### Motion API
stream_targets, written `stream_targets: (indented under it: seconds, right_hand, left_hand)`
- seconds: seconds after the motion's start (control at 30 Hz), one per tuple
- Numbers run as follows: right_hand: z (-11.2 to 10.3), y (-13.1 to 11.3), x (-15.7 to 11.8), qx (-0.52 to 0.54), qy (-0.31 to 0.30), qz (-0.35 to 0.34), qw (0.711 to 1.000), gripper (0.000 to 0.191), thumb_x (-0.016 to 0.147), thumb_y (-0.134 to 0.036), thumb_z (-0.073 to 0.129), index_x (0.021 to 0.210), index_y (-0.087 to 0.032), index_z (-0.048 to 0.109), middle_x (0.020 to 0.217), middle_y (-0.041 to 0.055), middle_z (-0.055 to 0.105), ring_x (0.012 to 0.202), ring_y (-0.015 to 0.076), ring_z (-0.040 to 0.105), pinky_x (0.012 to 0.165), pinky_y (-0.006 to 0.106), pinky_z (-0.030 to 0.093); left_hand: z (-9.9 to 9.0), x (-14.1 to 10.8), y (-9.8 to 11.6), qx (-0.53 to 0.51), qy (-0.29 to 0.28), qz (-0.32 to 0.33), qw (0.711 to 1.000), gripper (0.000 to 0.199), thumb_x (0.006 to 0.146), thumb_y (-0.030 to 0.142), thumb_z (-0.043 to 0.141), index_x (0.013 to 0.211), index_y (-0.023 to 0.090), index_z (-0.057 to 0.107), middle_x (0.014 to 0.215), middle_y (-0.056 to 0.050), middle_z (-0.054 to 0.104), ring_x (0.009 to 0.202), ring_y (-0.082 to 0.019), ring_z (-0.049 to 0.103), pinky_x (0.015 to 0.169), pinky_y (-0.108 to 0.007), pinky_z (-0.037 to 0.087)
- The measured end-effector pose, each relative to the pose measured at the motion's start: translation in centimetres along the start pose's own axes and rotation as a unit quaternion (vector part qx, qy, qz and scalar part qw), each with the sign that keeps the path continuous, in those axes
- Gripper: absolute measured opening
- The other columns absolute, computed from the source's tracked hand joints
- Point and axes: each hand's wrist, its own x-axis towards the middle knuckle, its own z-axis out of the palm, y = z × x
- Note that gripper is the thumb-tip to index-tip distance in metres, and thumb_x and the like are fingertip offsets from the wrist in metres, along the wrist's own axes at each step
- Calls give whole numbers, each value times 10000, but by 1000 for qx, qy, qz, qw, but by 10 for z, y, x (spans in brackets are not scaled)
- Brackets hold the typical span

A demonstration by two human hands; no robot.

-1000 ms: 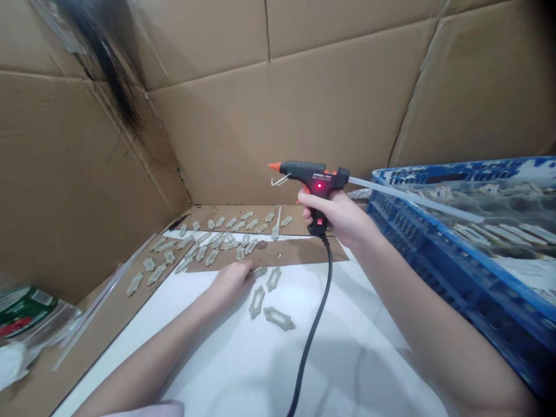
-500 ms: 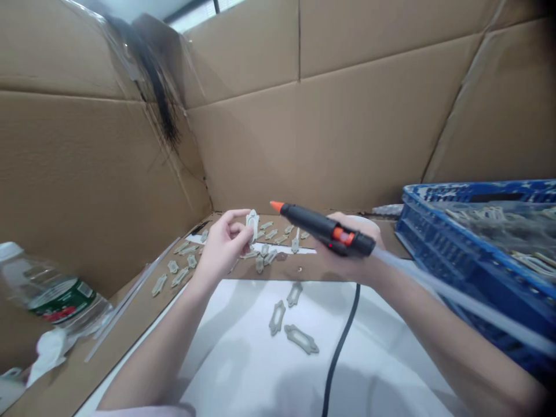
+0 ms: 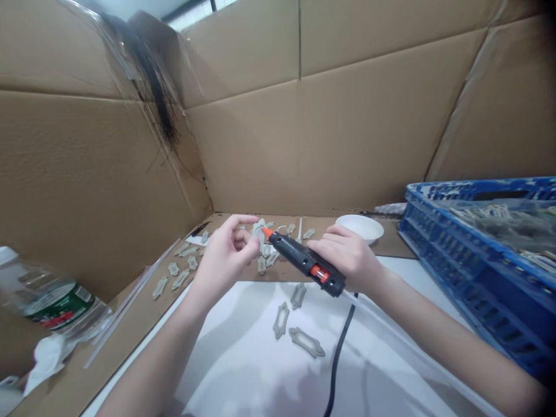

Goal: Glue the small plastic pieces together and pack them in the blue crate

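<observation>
My left hand (image 3: 232, 246) pinches a small pale ornamental plate (image 3: 259, 227) by its edge, holding it up over the far part of the table. Wrapped in my right hand (image 3: 347, 255) is a black hot glue gun (image 3: 299, 255) with an orange nozzle. The nozzle tip meets the plate's face or lies just in front of it; I cannot tell which. A clear glue stick trails from the gun's rear, and a black cord (image 3: 336, 365) runs down from it. Nearer to me, a few similar frame-shaped pieces (image 3: 306, 341) lie on the white sheet (image 3: 247, 347).
More pale pieces (image 3: 180, 278) lie scattered on the cardboard. A white bowl (image 3: 360, 227) sits behind my right hand. At right stands a blue crate (image 3: 452, 278) with bagged parts; at left, a plastic bottle (image 3: 65, 301) and crumpled tissue (image 3: 46, 359). Cardboard walls (image 3: 369, 116) enclose the table.
My right hand has brought the glue gun down and left, so its nozzle is now at the plate in my left hand. The white bowl has come into fuller view.
</observation>
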Motion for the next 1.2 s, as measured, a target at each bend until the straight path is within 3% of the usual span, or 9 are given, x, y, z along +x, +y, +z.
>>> stream_targets:
  seconds: [0.33, 0.77, 1.2]
  right_hand:
    - [1, -5, 3, -56, -41, 12, 998, 188, 783, -133, 359, 662, -149, 502, 480, -5, 462, 467, 101, 384, 548, 253, 286]
    - [1, -12, 7, -110, -25, 38, 993, 270, 784, -123, 362, 535, -163, 457, 424, -21, 417, 432, 90, 340, 548, 244, 271]
    - [1, -14, 8, -131, -20, 38, 990, 307, 807, -139, 356, 515, -167, 451, 417, -22, 410, 428, 92, 321, 557, 243, 287]
  left_hand:
    - [6, -2, -6, 35, 27, 27, 999, 270, 749, 279, 498, 1001, 185, 495, 558, 36, 513, 475, -77, 447, 477, -179, 344]
    - [8, -3, -7, 113, 47, 46, 991, 234, 765, 262, 458, 989, 203, 486, 519, 56, 441, 467, -74, 379, 455, -168, 291]
    - [9, -4, -7, 92, 51, 43, 994, 247, 756, 248, 459, 994, 196, 502, 534, 44, 474, 464, -78, 411, 456, -183, 296]
